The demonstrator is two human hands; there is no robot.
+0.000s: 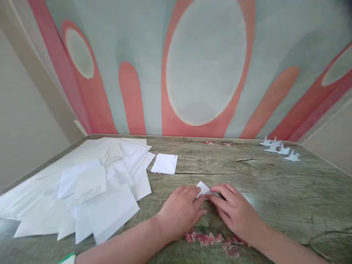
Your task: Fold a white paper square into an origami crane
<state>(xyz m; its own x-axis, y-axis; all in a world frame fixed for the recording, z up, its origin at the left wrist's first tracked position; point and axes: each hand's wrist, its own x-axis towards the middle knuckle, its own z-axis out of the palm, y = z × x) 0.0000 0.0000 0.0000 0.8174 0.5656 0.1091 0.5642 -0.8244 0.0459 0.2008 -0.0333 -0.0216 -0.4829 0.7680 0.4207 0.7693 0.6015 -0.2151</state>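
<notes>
Both hands (207,211) together, pinching folded white paper (204,188); print on nearby sheets (90,187) unreadable.

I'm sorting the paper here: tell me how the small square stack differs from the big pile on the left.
The small square stack is neat and aligned; the big pile is loose and fanned out. The stack's sheets are small and look blank; the pile's are larger, some with faint print. Both are white paper lying flat on the table.

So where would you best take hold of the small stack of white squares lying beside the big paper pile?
Probably by its near edge, coming from the person's side. The small stack of white squares lies flat on the table, apart from the paper pile, so a thumb can likely slip under that free edge, fingers on top. Both hands, left hand and right hand, currently press a folded paper.
</notes>
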